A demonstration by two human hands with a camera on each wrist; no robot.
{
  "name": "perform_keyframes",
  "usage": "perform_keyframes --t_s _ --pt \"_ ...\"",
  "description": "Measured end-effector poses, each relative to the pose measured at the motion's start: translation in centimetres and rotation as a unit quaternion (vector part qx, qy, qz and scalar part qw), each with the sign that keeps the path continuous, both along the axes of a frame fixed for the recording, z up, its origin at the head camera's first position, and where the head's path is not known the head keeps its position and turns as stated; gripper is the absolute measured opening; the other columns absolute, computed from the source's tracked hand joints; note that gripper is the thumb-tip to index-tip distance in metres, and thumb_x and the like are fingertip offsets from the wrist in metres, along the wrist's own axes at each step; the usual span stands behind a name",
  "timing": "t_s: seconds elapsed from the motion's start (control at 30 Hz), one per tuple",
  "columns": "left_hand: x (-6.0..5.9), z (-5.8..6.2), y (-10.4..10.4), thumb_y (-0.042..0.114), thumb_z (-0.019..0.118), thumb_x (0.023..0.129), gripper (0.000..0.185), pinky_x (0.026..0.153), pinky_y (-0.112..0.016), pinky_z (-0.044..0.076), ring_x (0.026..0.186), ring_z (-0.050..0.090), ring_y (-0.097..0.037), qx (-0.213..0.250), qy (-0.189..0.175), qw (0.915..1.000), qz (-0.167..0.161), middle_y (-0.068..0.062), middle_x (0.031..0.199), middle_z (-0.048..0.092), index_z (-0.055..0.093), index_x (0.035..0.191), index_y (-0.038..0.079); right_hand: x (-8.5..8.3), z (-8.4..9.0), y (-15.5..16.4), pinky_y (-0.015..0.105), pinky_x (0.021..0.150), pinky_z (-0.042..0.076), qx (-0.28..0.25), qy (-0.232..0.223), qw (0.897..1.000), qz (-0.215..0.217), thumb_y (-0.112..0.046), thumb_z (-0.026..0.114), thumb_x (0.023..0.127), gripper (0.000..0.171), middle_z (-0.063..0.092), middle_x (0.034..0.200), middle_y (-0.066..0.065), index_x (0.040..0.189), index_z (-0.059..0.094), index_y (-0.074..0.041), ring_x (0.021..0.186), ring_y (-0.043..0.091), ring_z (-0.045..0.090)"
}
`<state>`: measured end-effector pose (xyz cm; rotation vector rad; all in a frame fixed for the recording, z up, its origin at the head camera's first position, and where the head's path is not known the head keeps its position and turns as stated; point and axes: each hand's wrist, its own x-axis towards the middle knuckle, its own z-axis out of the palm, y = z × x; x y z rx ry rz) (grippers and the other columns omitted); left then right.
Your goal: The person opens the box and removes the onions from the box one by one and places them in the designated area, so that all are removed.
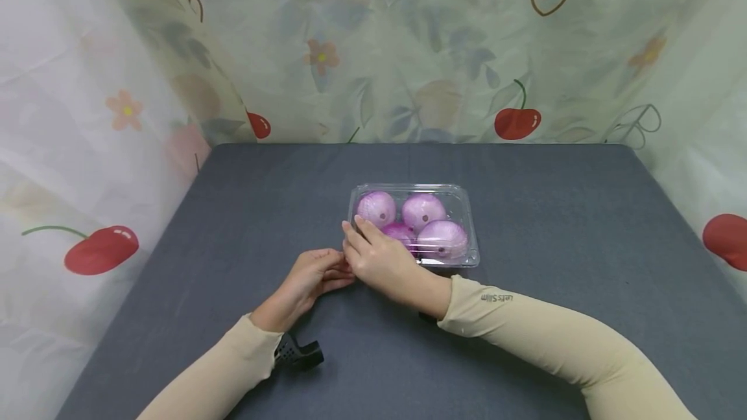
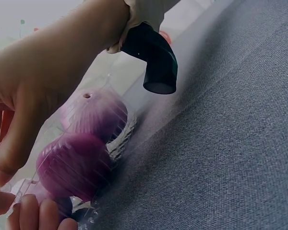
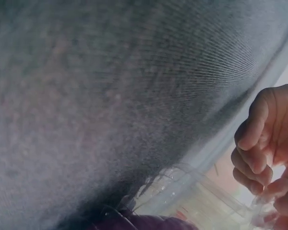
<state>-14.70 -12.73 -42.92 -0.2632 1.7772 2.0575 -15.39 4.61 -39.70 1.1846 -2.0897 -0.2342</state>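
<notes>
A clear plastic clamshell box (image 1: 470, 238) with several purple onions (image 1: 423, 211) stands in the middle of the grey table. My right hand (image 1: 379, 258) lies over its front left corner, fingers on the lid and thumb down at the rim. My left hand (image 1: 312, 274) is just to the left, its curled fingers (image 3: 252, 158) pinching the plastic edge at the same corner. The left wrist view shows the right hand (image 2: 38, 86) over two onions (image 2: 93, 112) seen through the box wall, with the left fingertips (image 2: 33, 215) below.
A dark grey cloth covers the table (image 1: 554, 212). A floral curtain with cherries (image 1: 516, 122) closes in the back and both sides. A black wrist mount (image 1: 297, 352) juts from my left sleeve.
</notes>
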Motion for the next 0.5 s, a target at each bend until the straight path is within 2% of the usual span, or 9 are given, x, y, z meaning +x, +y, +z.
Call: perform_keyframes --t_s 0.2,0.37,0.5 --pt "0.0 0.1 0.0 0.009 0.057 0.094 0.021 0.079 -0.033 0.061 0.080 0.071 -0.016 -0.002 0.003 1.0000 0.001 -0.006 0.083 0.072 0.067 0.076 0.008 -0.3 0.3 0.9 0.034 0.106 0.046 -0.010 -0.045 0.999 0.014 -0.007 0.069 0.086 0.027 0.063 0.128 0.011 0.113 0.071 -0.010 0.120 0.028 0.059" --pt "-0.2 0.5 0.0 0.005 0.053 0.094 0.024 0.082 -0.036 0.060 0.084 0.071 -0.017 0.006 0.006 0.9999 -0.009 -0.009 0.089 0.072 0.062 0.072 0.008 -0.4 0.3 3.1 0.043 0.108 0.044 -0.030 -0.114 0.993 0.022 -0.013 0.076 0.082 0.051 0.056 0.137 0.013 0.131 0.060 -0.016 0.124 0.028 0.056" --pt "-0.3 0.7 0.0 0.003 0.053 0.093 0.022 0.080 -0.035 0.061 0.081 0.071 -0.016 0.015 0.003 0.9997 -0.018 -0.007 0.085 0.071 0.061 0.073 0.008 -0.5 0.2 5.2 0.050 0.106 0.045 -0.044 -0.131 0.990 0.017 -0.015 0.074 0.083 0.059 0.057 0.136 0.014 0.138 0.053 -0.017 0.123 0.031 0.056"
